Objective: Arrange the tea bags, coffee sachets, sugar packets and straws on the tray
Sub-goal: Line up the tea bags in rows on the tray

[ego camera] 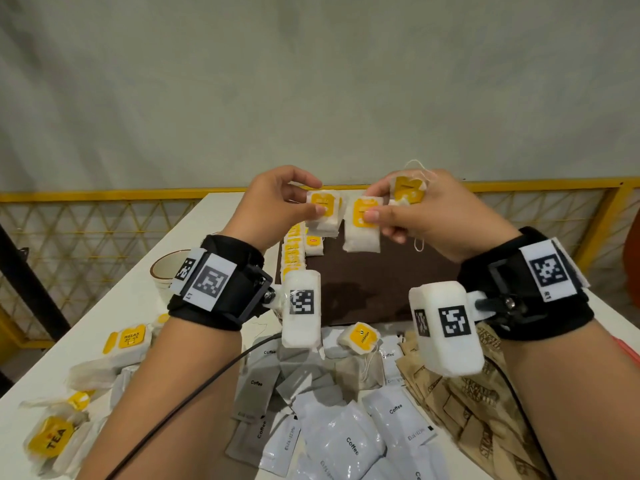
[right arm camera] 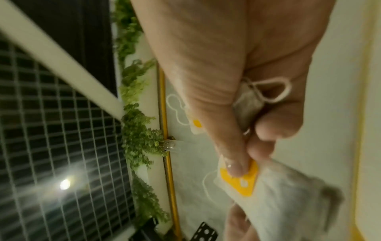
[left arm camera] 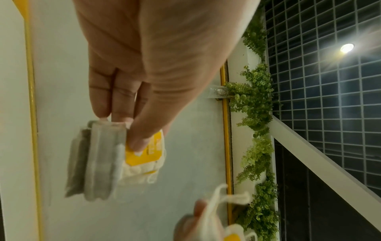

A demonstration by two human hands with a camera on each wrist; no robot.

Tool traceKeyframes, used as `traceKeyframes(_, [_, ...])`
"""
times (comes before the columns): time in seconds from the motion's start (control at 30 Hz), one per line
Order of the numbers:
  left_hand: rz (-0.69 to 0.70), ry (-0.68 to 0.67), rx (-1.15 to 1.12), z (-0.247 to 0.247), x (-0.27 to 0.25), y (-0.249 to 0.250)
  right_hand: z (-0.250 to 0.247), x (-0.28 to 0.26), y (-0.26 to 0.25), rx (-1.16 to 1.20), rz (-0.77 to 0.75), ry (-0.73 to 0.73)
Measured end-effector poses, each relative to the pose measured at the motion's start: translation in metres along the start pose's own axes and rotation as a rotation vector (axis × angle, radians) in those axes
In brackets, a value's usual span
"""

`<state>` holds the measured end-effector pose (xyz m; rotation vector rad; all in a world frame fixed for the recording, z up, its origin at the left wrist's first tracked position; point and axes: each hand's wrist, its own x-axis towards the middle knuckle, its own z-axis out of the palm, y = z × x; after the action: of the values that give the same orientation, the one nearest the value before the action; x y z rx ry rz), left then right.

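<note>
The left hand (ego camera: 277,202) pinches a small stack of white paper tea bags with yellow tags (ego camera: 323,214), and the right hand (ego camera: 426,216) pinches one hanging white tea bag (ego camera: 362,225), long axis vertical, tag uppermost, with more bunched behind its fingers. Both are held over the dark brown tray (ego camera: 374,285), where a row of tea bags (ego camera: 294,251) lines the left edge. Grey coffee sachets (ego camera: 346,441) lie near.

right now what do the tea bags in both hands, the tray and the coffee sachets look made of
Tea bags: thin white filter paper, matte and soft, with yellow paper tags and cotton-like string. Tray: dark brown, matte; wood or textured plastic, unclear. Coffee sachets: glossy white or grey plastic or foil film, judging by the sheen and creases.
</note>
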<state>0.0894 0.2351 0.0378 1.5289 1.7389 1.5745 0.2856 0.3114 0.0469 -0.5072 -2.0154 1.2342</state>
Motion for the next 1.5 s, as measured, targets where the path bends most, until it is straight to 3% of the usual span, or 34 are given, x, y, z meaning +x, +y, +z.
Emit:
traceKeyframes(0.1, [0.025,-0.029,-0.041,0.006,-0.001,0.002,0.01,0.002,0.001,0.068,-0.008,-0.012])
traceKeyframes(0.23, [0.034,-0.081,-0.111,0.012,-0.002,0.004,0.023,0.007,0.011,-0.026,-0.021,0.126])
traceKeyframes(0.47, [-0.025,-0.134,-0.285,0.015,-0.006,0.012,0.023,0.011,0.016,0.084,0.003,0.24])
traceKeyframes(0.63, [-0.006,-0.16,-0.192,0.018,-0.009,0.013,0.022,0.012,0.016,0.114,0.03,0.25])
traceKeyframes(0.73, [0.018,-0.148,-0.151,0.021,-0.008,0.012,0.022,0.012,0.013,0.261,0.111,0.206])
traceKeyframes(0.9, [0.05,-0.135,0.039,0.025,-0.011,0.015,0.015,0.013,0.008,0.557,0.401,0.162])
traceKeyframes(0.97, [0.033,-0.164,0.105,0.027,-0.012,0.015,0.013,0.013,0.006,0.623,0.432,0.142])
traceKeyframes(1.13, [-0.043,-0.124,0.149,0.032,-0.009,0.013,0.015,0.013,0.006,0.612,0.394,0.127])
traceKeyframes(1.5, [-0.036,-0.119,0.088,0.036,-0.009,0.008,0.02,0.013,0.012,0.607,0.29,0.093])
